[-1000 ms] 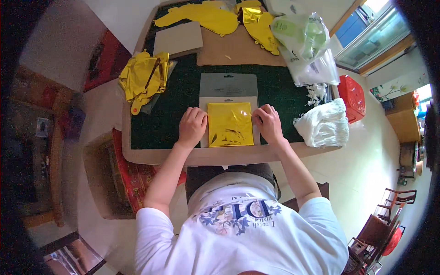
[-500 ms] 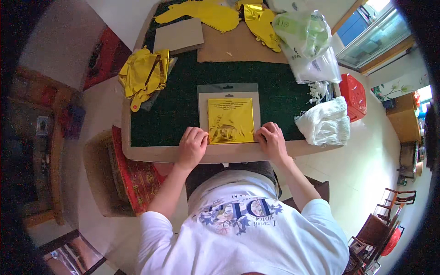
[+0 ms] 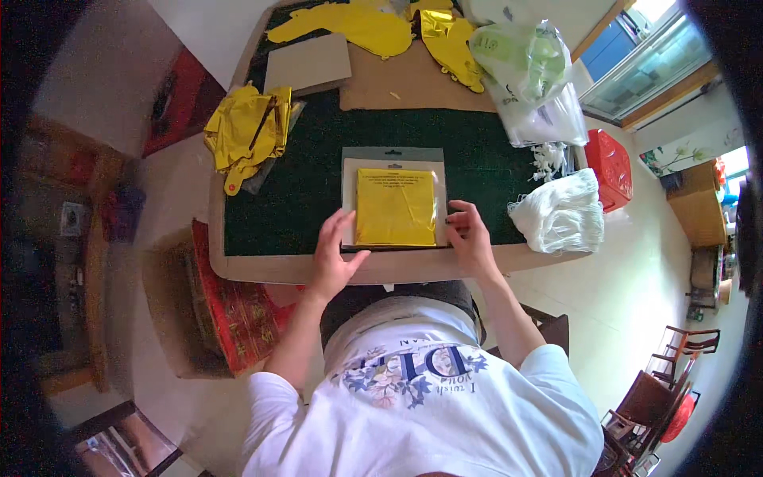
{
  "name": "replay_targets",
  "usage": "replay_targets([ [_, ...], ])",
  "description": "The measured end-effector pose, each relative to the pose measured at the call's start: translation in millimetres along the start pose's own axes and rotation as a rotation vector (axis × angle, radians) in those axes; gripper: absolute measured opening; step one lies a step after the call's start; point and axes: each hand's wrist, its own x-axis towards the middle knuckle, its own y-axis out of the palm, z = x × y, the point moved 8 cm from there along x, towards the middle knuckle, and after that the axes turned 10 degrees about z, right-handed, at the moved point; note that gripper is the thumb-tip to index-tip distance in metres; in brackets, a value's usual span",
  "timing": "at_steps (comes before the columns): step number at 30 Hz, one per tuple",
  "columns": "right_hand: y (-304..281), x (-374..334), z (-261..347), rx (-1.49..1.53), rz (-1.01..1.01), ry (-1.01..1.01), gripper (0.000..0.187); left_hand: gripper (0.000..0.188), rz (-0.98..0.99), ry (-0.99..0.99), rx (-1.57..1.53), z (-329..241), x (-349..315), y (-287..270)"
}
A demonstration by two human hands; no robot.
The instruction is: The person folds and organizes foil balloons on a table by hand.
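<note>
A folded gold foil balloon (image 3: 395, 208) lies flat in a clear plastic sleeve (image 3: 429, 153) with a pale card behind it, close to the table's front edge. At the sleeve's lower left, my left hand (image 3: 334, 253) is open, thumb spread away from the fingers, the fingertips by its left edge. On the other side my right hand (image 3: 470, 237) curves beside the right edge, thumb and forefinger apart with nothing visible between them. Whether any fingertip touches the sleeve I cannot tell.
Gold foil pieces (image 3: 248, 131) are heaped at the left of the green mat (image 3: 278, 215). Farther back are a pale box (image 3: 308, 63) and a flat gold foil shape (image 3: 342, 28). At right sit clear plastic bags (image 3: 528, 71), a bundle of white string (image 3: 556, 213) and a red container (image 3: 609, 169).
Both hands have loosened from the packet's lower corners, and their fingers have spread. The gold foil looks flatter and smoother, with less of a reflection.
</note>
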Motion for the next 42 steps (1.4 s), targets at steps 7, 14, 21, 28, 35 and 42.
replay_targets([
  [7, 12, 4, -30, 0.631, 0.128, 0.232, 0.051, 0.068, -0.074, -0.531, -1.132, 58, -10, 34],
  [14, 13, 2, -23, 0.614, 0.191, 0.326, 0.024, 0.039, 0.181, -0.521, -1.222, 34, -7, 37],
  [21, 6, 15, -2, 0.658, 0.176, 0.281, 0.013, 0.026, 0.079, -0.596, -1.104, 55, 0, 40],
  [28, 2, 25, -8, 0.535, 0.251, 0.257, 0.015, 0.048, -0.053, -0.583, -0.859, 54, 7, 35],
  [35, -1, 38, -9, 0.181, 0.178, 0.3, 0.032, 0.061, -0.128, -0.575, -0.781, 55, 9, 34],
  [42, 0, 44, -7, 0.189, 0.244, 0.394, 0.037, 0.062, -0.187, -0.621, -0.677, 54, 8, 33],
])
